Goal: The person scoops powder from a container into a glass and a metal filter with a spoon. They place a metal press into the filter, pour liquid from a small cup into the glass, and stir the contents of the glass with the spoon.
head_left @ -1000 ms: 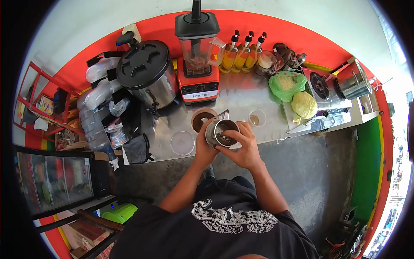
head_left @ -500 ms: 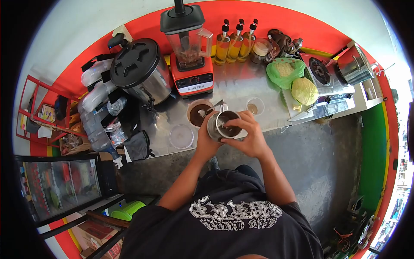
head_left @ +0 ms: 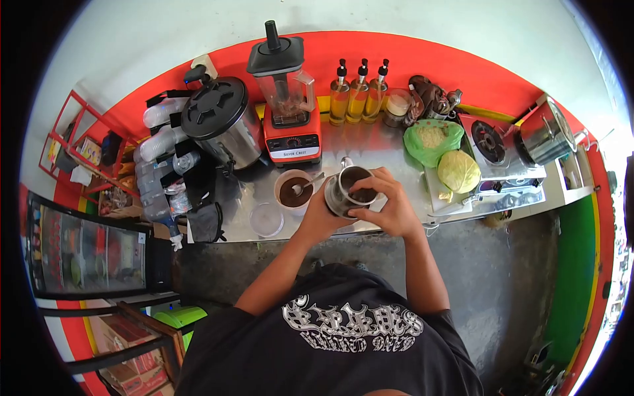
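Steel cup (head_left: pixel 335 200) near the middle of the frame, lifted above the front of the counter (head_left: pixel 373 148), mouth up, handle toward the top. Wrapped at the side by the left hand (head_left: pixel 318 221), probably for steadiness. Bent over the mouth, the fingers of the right hand (head_left: pixel 396 210), perhaps reaching inside; tips partly hidden, with no telling of any pinch. Just left, an open tub (head_left: pixel 278 193) with brown contents, a spoon (head_left: pixel 310 184) propped against the rim, seemingly for easy reach; near it, lower, a flat clear lid (head_left: pixel 267 220). Behind, upper left, a red blender (head_left: pixel 291 137) and large black-lidded pot (head_left: pixel 232 146), blocking the rear. Top centre, three pump bottles (head_left: pixel 358 101). Right of frame, a green bag (head_left: pixel 415 146) and cabbage (head_left: pixel 459 171), between right hand and stove (head_left: pixel 508 165).
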{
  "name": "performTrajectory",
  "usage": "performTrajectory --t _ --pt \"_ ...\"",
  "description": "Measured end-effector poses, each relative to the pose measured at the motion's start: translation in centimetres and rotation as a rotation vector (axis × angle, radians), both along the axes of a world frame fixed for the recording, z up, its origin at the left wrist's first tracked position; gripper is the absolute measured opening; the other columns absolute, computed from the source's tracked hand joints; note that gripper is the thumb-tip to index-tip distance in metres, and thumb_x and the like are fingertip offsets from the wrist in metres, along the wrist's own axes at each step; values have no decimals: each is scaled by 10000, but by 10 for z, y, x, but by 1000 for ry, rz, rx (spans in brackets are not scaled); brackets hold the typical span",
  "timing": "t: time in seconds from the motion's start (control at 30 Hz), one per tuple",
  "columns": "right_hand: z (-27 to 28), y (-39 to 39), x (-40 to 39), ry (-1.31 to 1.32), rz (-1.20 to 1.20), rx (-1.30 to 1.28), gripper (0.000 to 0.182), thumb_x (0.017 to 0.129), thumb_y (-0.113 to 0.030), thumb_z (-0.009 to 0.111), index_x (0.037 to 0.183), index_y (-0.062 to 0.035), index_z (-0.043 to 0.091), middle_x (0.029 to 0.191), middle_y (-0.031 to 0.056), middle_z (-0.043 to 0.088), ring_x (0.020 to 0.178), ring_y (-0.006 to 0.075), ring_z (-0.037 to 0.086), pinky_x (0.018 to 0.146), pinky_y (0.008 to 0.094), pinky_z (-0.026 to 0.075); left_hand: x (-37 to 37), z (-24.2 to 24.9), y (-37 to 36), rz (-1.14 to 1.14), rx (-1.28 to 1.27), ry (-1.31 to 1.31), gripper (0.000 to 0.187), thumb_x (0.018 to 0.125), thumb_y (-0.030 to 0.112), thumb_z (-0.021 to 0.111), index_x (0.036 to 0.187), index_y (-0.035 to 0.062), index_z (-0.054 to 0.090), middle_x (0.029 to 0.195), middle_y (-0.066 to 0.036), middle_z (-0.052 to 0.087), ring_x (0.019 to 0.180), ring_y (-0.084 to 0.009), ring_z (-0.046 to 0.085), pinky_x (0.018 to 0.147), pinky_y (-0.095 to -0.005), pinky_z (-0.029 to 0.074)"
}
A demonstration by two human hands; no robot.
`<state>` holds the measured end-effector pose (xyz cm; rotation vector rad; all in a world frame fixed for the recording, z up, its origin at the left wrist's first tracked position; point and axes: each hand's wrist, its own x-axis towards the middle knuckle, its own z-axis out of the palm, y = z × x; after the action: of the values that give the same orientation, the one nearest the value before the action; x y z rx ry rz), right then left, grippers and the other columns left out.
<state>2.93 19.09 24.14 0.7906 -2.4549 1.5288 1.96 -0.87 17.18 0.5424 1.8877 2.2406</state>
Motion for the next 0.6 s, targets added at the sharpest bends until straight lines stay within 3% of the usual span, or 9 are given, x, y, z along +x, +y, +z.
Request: performTrajectory --t 0.1,0.23,0.33,0.43,0.53,0.57,0.6 --pt "-11 7 -3 -10 -168 -76 414 761 -159 915 1115 -25 745 1076 111 698 997 242 632 916 365 499 -1 -4 11 20 -69 -15 870 747 143 973 1484 45 521 1384 -75 655 1243 -170 641 1067 -359 518" --pt "-9 29 -9 -64 13 -122 391 790 -195 902 1112 -36 749 1036 91 736 992 249 632 882 367 493 -7 -4 16 -49 -73 -45 900 738 145 986 1494 33 509 1370 -77 661 1235 -175 646 1058 -360 533" --pt "-7 26 -9 -23 -176 -125 414 796 -172 897 1140 -15 731 1039 87 705 964 196 642 879 346 493 -12 0 18 -112 -22 -165 910 735 133 990 1494 27 500 1362 -74 658 1214 -171 653 1009 -343 576" --pt "3 33 -11 -42 -88 -77 397 813 -186 891 1136 -19 733 1071 88 724 940 197 649 855 349 492 -16 6 22 -150 -12 -94 899 756 116 978 1506 35 490 1361 -78 655 1193 -159 660 943 -330 598" --pt "7 31 -12 0 -126 -61 397 813 -189 893 1139 -24 736 1078 88 727 952 198 648 846 338 489 -19 13 21 -176 -37 -316 932 745 109 982 1522 38 472 1366 -73 654 1230 -165 642 1004 -348 575" --pt "11 30 -10 12 -108 -45 397 810 -189 894 1139 -29 740 1075 90 725 959 201 650 846 335 486 -19 13 22 -174 -39 -315 932 745 109 982 1522 38 472 1366 -73 654 1230 -165 642 1004 -348 575" --pt "15 29 -9 26 -89 -28 397 807 -189 895 1140 -34 743 1073 91 724 966 205 651 846 332 484 -21 13 24 -158 -36 -142 958 737 103 986 1533 38 457 1386 -72 643 1261 -168 625 1049 -357 551"
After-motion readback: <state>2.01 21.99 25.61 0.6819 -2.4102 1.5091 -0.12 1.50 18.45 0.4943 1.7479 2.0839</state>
